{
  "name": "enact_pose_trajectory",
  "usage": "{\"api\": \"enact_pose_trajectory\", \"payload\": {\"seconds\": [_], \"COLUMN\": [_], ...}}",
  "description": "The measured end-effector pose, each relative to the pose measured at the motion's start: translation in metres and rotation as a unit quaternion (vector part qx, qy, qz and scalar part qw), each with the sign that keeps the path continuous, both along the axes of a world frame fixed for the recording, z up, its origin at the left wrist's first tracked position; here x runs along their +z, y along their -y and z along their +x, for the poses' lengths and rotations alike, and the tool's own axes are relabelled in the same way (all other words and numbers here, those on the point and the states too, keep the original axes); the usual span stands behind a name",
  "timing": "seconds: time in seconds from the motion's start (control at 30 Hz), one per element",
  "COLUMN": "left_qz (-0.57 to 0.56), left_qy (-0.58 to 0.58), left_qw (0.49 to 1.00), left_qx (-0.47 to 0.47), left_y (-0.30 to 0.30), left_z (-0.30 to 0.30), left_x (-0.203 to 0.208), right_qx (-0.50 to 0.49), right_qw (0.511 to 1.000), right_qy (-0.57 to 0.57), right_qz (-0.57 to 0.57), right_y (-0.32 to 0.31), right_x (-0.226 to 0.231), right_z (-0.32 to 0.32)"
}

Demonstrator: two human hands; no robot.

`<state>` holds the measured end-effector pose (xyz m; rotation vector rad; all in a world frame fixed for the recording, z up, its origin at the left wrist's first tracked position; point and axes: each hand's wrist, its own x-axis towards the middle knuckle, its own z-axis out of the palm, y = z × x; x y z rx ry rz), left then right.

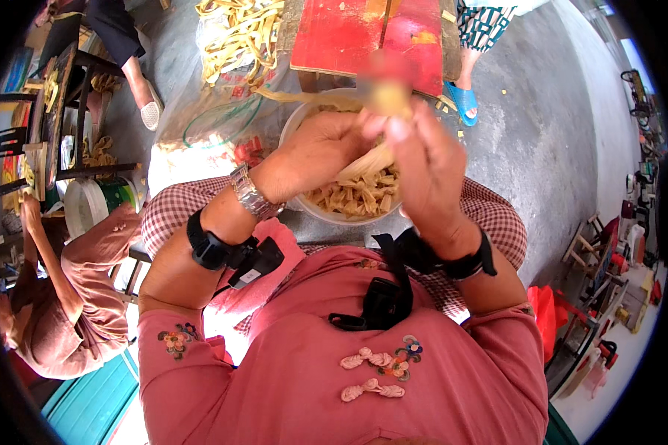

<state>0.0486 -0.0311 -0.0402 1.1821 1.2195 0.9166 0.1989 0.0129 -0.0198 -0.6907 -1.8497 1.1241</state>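
My left hand [323, 144] and my right hand [427, 167] meet above a white round bowl [290, 123] between my knees. The fingers of both are closed on a flat, pale yellow strip [372, 161], which hangs below them toward the bowl. Another length of strip [282, 96] sticks out to the left past the bowl's far rim. Many short, folded yellow-tan pieces [356, 197] fill the bowl. A smear at my fingertips hides how the strip is gripped there.
Ahead stands a red wooden bench [334, 37]. Left of it, long yellow strips [239, 37] are heaped on clear plastic sheeting. A person [89, 297] sits at my left beside a white bucket [89, 208]. A foot in a blue slipper [464, 102] rests right of the bench.
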Motion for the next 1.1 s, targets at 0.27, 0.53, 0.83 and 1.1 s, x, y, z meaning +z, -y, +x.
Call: {"api": "enact_pose_trajectory", "payload": {"seconds": [0.27,0.53,0.83,1.1], "left_qz": [0.217,0.386,0.248,0.067], "left_qy": [-0.176,-0.332,-0.162,0.217], "left_qw": [0.96,0.854,0.952,0.972], "left_qx": [-0.035,0.106,0.081,0.061], "left_y": [0.007,0.013,0.011,0.015], "left_z": [-0.012,-0.01,-0.013,-0.011], "left_x": [0.028,0.04,0.042,0.05], "right_qx": [0.04,0.088,0.118,0.105], "right_qw": [0.975,0.949,0.98,0.992], "right_qy": [0.031,0.088,0.056,0.056], "right_qz": [-0.216,-0.289,-0.151,-0.035], "right_y": [-0.009,-0.014,-0.019,-0.021], "right_x": [-0.001,0.01,0.0,0.002], "right_z": [-0.004,-0.001,-0.003,0.007]}}
